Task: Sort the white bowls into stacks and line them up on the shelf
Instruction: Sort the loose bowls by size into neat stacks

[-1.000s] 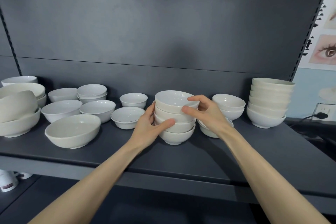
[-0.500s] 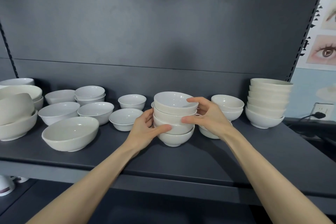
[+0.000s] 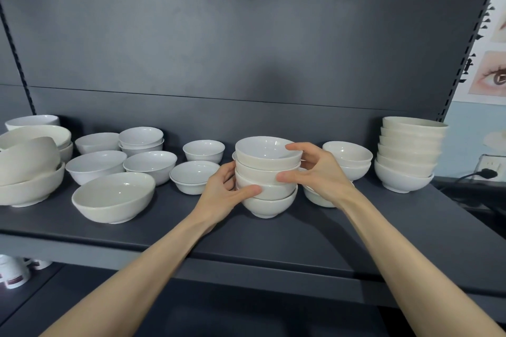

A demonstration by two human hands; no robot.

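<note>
**A:** What was the setting?

**B:** A dark grey shelf (image 3: 315, 243) with a dark back panel, and white bowls spread along it. At the far left sat a heap of large bowls (image 3: 27, 169), one tipped on its side inside another. Right of that were loose bowls and a short stack of two (image 3: 141, 141), then a big single bowl (image 3: 113, 200) near the front edge. Further right stood two small bowls (image 3: 195, 168), one behind the other.

**A:** And the hands?

**B:** In the middle was a stack of four bowls (image 3: 267, 175), standing on the shelf. The left hand (image 3: 221, 195) clasped its left side low down, thumb across the third bowl. The right hand (image 3: 317, 169) gripped the right side higher up, with a finger over the top rim and the thumb on the second bowl. So both hands were closed on that one stack, which lay squarely between them.

**A:** What lay to the right?

**B:** A pair of nested bowls (image 3: 349, 157), another bowl partly hidden behind the right wrist, and a tall finished stack (image 3: 409, 153) at the right end.

**A:** Which step was that, would you say?

**B:** I judged it as squaring up or shifting the stack into the row. The next move called for keeping it upright and level, then setting it in line with the tall stack without knocking the neighbours.
</note>
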